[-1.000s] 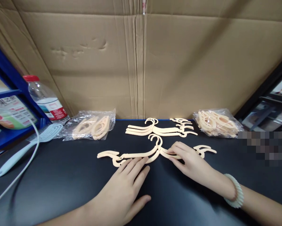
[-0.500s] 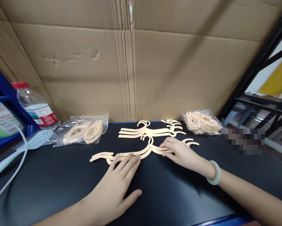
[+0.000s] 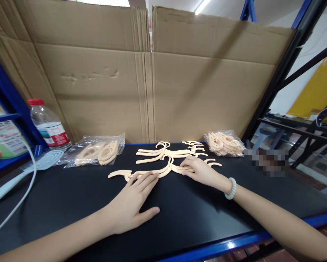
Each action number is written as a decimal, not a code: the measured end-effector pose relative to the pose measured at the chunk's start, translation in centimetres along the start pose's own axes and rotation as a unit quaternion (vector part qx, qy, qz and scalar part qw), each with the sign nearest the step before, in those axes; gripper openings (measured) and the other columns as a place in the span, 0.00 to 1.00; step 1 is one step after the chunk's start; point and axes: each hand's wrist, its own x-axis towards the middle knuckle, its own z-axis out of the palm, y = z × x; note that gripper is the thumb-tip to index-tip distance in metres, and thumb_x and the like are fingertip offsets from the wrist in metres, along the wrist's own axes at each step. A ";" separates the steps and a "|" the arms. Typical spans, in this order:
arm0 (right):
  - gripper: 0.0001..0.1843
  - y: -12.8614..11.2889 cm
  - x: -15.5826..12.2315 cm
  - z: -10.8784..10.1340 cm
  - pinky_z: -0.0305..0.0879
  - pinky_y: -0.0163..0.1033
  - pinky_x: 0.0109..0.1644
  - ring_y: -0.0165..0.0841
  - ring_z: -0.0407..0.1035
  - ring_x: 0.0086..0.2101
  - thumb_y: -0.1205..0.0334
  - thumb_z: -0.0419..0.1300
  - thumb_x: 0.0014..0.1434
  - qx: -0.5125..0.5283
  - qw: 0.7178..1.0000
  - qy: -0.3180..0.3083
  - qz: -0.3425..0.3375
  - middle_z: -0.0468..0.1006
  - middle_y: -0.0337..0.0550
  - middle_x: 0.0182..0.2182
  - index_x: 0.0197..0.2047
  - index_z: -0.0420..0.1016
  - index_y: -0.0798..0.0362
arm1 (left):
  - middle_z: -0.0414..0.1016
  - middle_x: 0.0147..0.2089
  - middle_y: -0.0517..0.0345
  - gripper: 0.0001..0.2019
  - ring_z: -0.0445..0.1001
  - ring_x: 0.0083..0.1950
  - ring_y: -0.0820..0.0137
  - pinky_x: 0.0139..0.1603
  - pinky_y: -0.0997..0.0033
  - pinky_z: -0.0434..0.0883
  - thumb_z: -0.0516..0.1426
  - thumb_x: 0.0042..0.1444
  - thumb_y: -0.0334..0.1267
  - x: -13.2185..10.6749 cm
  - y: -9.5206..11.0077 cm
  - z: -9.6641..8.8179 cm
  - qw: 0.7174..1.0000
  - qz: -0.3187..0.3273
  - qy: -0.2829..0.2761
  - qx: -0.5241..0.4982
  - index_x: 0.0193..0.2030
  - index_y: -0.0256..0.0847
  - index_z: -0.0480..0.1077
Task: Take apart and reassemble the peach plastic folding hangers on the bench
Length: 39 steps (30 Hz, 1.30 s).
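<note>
Cream folding hangers (image 3: pixel 165 171) lie unfolded on the black tabletop, their hooks pointing away from me. My left hand (image 3: pixel 133 203) is stretched out with its fingertips resting on their left arms and the thumb spread on the table side. Around the right arms, my right hand (image 3: pixel 203 174) has its fingers and thumb closed; part of the hangers is hidden beneath it. Just behind, more unfolded hangers (image 3: pixel 177 153) lie in a stack, arms side by side, with small curved end pieces at their right.
Clear plastic bags of folded hangers lie at left (image 3: pixel 96 153) and right (image 3: pixel 225 142). A red-capped bottle (image 3: pixel 50 125), a pale blue hairbrush (image 3: pixel 18 178) and a white cable (image 3: pixel 29 185) are at far left. A cardboard wall (image 3: pixel 106 91) closes off the back.
My view has tilted up, showing the cardboard's top edge and the table's front edge. Both hands remain on the front hangers. A rear hanger's left arm lies a little farther apart from its neighbours.
</note>
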 end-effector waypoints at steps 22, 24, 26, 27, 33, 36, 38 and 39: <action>0.11 3.2 0.7 -2.8 0.61 0.37 0.33 0.32 0.66 0.28 0.61 0.52 0.63 -0.043 0.974 0.221 0.023 0.73 0.43 0.27 0.33 0.73 0.55 | 0.61 0.67 0.46 0.24 0.55 0.69 0.54 0.68 0.46 0.52 0.50 0.64 0.40 0.0 1.1 -0.6 0.996 0.085 0.012 0.030 0.66 0.39 0.59; 0.11 4.0 0.7 -3.4 0.60 0.37 0.32 0.32 0.65 0.27 0.61 0.52 0.62 -0.055 0.969 0.237 0.038 0.73 0.43 0.27 0.34 0.73 0.56 | 0.63 0.66 0.48 0.22 0.57 0.68 0.55 0.68 0.49 0.53 0.49 0.64 0.37 0.0 1.3 -0.7 0.994 0.109 0.007 0.031 0.65 0.39 0.60; 0.12 4.6 0.7 -3.8 0.59 0.37 0.31 0.32 0.65 0.26 0.61 0.52 0.62 -0.061 0.967 0.242 0.044 0.74 0.43 0.26 0.34 0.74 0.56 | 0.64 0.65 0.49 0.22 0.58 0.68 0.57 0.68 0.50 0.53 0.48 0.64 0.34 0.0 1.5 -0.8 0.991 0.126 0.008 0.032 0.64 0.39 0.61; 0.12 4.8 0.7 -4.0 0.59 0.37 0.31 0.32 0.65 0.26 0.61 0.52 0.62 -0.063 0.967 0.243 0.046 0.74 0.43 0.25 0.34 0.74 0.56 | 0.65 0.65 0.49 0.22 0.59 0.67 0.57 0.68 0.50 0.53 0.48 0.64 0.33 0.0 1.5 -0.8 0.991 0.133 0.009 0.033 0.64 0.39 0.61; 0.12 5.5 0.7 -4.2 0.60 0.37 0.33 0.32 0.66 0.27 0.61 0.52 0.61 -0.070 0.960 0.267 0.052 0.75 0.43 0.26 0.33 0.75 0.56 | 0.70 0.61 0.50 0.20 0.62 0.66 0.57 0.67 0.50 0.55 0.49 0.63 0.30 0.1 1.7 -0.7 0.985 0.167 0.034 0.033 0.62 0.40 0.64; 0.13 5.9 0.7 -4.2 0.59 0.37 0.33 0.32 0.66 0.26 0.60 0.53 0.60 -0.074 0.955 0.282 0.056 0.75 0.43 0.25 0.31 0.75 0.55 | 0.72 0.59 0.49 0.18 0.63 0.64 0.56 0.66 0.49 0.58 0.49 0.63 0.30 0.2 1.5 -0.5 0.981 0.185 0.054 0.037 0.59 0.38 0.66; 0.13 6.1 0.8 -4.3 0.59 0.38 0.33 0.33 0.66 0.26 0.60 0.53 0.60 -0.075 0.954 0.286 0.056 0.75 0.43 0.24 0.31 0.75 0.55 | 0.72 0.58 0.50 0.17 0.64 0.63 0.56 0.65 0.50 0.60 0.49 0.63 0.30 0.2 1.4 -0.4 0.979 0.193 0.058 0.038 0.57 0.38 0.67; 0.13 6.1 0.8 -4.3 0.59 0.38 0.33 0.33 0.66 0.26 0.60 0.53 0.60 -0.076 0.954 0.286 0.055 0.75 0.43 0.24 0.31 0.75 0.55 | 0.73 0.58 0.50 0.17 0.64 0.63 0.57 0.65 0.50 0.60 0.49 0.63 0.30 0.2 1.4 -0.4 0.978 0.195 0.055 0.037 0.57 0.38 0.67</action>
